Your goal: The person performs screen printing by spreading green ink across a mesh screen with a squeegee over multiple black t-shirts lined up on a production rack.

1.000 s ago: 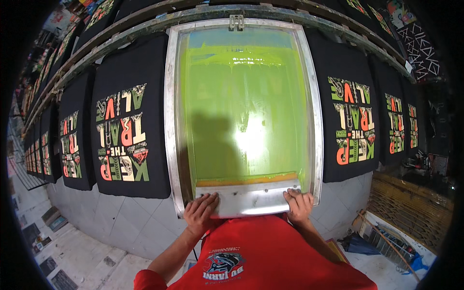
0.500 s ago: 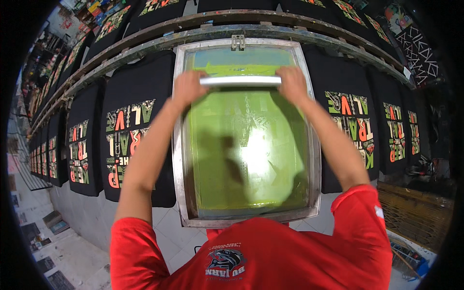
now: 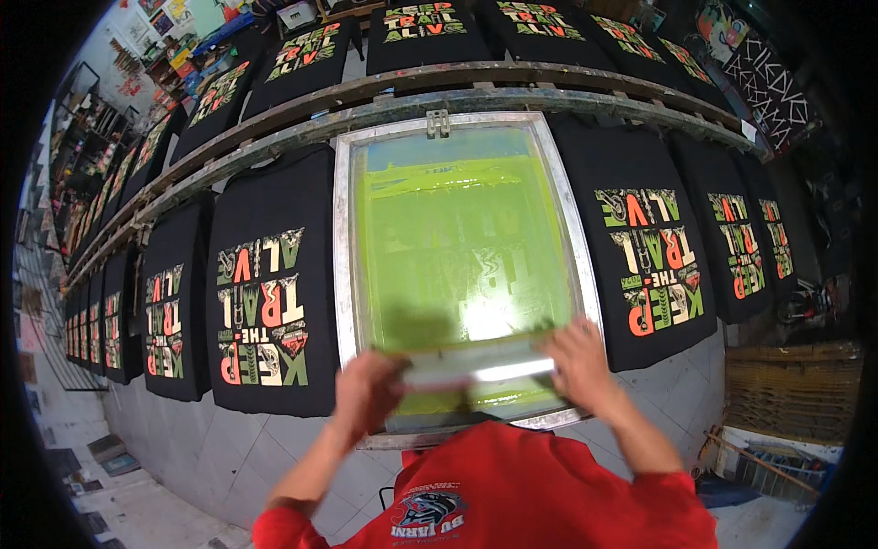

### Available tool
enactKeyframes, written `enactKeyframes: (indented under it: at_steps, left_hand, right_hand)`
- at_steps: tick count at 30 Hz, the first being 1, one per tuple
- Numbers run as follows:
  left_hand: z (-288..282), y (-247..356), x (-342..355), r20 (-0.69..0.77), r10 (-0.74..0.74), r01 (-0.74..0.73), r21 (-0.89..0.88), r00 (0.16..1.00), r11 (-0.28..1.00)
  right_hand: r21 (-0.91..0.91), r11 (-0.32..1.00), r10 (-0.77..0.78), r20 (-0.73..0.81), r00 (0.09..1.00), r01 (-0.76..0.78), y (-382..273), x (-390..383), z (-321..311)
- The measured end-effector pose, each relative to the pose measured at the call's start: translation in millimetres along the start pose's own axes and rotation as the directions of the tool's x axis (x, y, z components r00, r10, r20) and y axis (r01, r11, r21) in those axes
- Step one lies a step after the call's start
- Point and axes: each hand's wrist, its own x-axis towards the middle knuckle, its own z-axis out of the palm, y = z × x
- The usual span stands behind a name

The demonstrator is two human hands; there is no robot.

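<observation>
A screen printing frame (image 3: 581,274) with a silver rim holds a mesh coated in bright green ink (image 3: 448,229). A long squeegee (image 3: 471,366) with a metal handle lies across the lower part of the mesh, blurred by motion. My left hand (image 3: 370,384) is closed on its left end and my right hand (image 3: 576,361) grips its right end, both near the sides of the frame. My forearms rise from the lower edge beside my red shirt.
Black T-shirts with colourful prints (image 3: 256,201) lie on boards left and right of the frame, with more (image 3: 430,50) beyond a long paint-stained rail (image 3: 274,133). Tiled floor (image 3: 274,457) shows below. A slatted wooden piece (image 3: 777,393) stands at lower right, shelves of clutter at upper left.
Half a second ago both hands held the squeegee near the top of the mesh; they have since pulled it down toward me. A second ago it was also at the bottom.
</observation>
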Motion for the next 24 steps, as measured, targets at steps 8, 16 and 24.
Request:
enactKeyframes:
  at_steps: [8,16,24]
  left_hand:
    - [83.0,16.6,-98.2,-0.227,0.276,-0.283,0.002,0.934,0.959]
    - [64.6,26.7,-112.6,-0.251,0.169,-0.213,-0.164,0.953,0.963]
    - [79.3,-20.3,-148.0,0.052,-0.867,0.602,-0.740,0.496,0.300]
  right_hand:
    - [-0.128,0.992,-0.040,-0.157,0.987,0.020,-45.4,-112.4,60.7]
    - [0.129,0.991,-0.027,0.041,0.999,0.022,-47.6,-116.1,34.8]
    - [0.418,0.476,0.870,-0.097,0.483,-0.774,-2.8,-145.2,62.8]
